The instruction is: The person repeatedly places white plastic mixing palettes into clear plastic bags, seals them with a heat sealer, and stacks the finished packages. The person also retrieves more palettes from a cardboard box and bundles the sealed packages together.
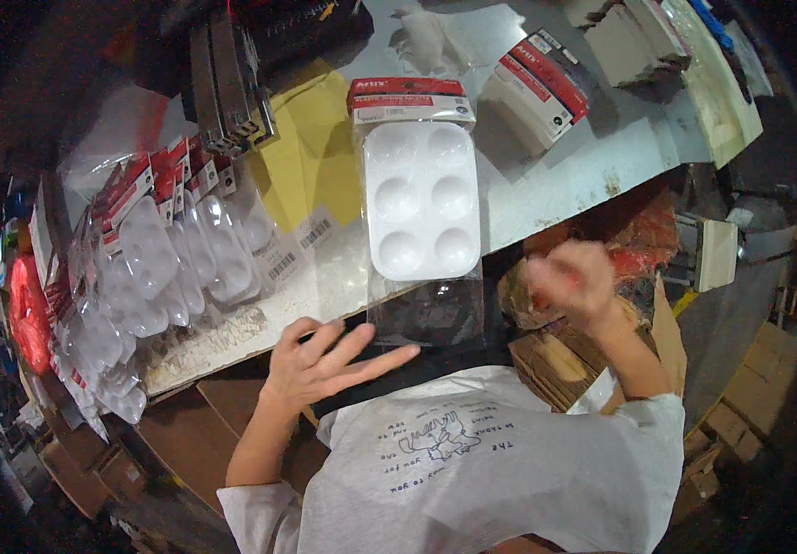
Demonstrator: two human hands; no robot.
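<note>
Left hand (325,362) flat at table (555,175) edge, fingers spread wide, tips on clear bag (431,309) end. White palette (422,200) inside bag, lying flat mid-table. Right hand (572,280) blurred off table edge; finger state unclear. Packed palettes (172,258) stacked left.

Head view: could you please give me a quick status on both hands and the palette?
Left hand open, flat by bag's edge. Right hand blurred, off table. White palette bagged, lying flat. Nothing on it.
</note>
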